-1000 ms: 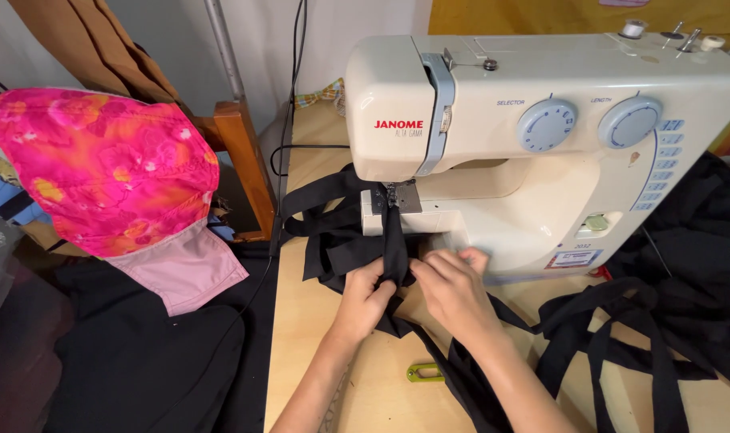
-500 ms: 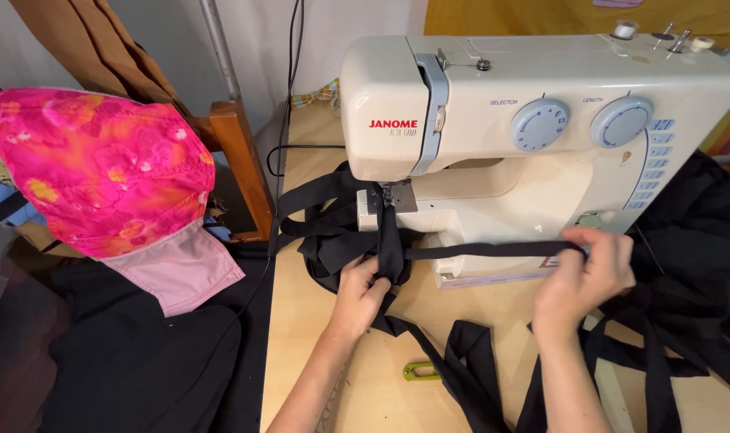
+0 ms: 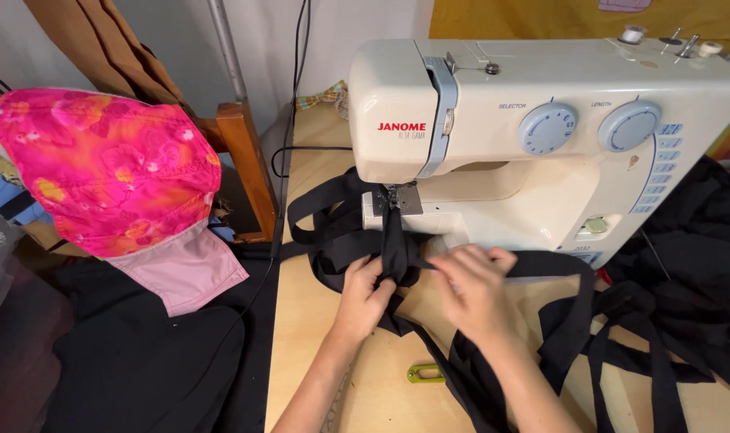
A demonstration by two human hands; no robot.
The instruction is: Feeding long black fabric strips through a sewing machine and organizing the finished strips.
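Head view: hands (image 3: 417, 293) pinch folded black strap (image 3: 397, 248).

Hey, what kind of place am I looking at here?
Most likely a small sewing room or home tailoring corner. A cream sewing machine sits on a wooden table, both hands feed a black fabric strap under its needle, and more black cloth is heaped beside it.
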